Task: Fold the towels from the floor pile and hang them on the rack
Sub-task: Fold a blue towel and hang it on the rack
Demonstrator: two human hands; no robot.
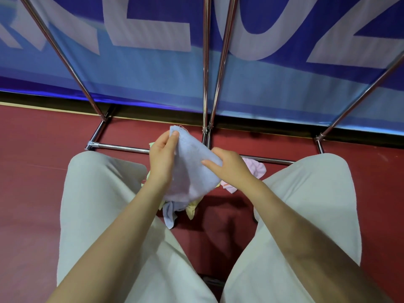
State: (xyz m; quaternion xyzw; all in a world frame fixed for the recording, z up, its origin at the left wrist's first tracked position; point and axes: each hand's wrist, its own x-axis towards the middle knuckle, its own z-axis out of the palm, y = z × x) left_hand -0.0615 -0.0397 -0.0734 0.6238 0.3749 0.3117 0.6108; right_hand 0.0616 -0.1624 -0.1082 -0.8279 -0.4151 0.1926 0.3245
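Light blue towel (192,169) held above the floor pile (190,209) between the knees, long axis from far left to near right, left hand (161,156) pinching its far corner (thumb on top), right hand (229,166) gripping the right edge, metal rack (205,68) behind.

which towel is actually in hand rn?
The pale blue towel, pinched by left hand and right hand. The pink towel and yellow towel lie on the floor.

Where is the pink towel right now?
In the head view the pink towel lies on the red floor, just right of the right hand, partly hidden by it, near the rack's bottom bar.
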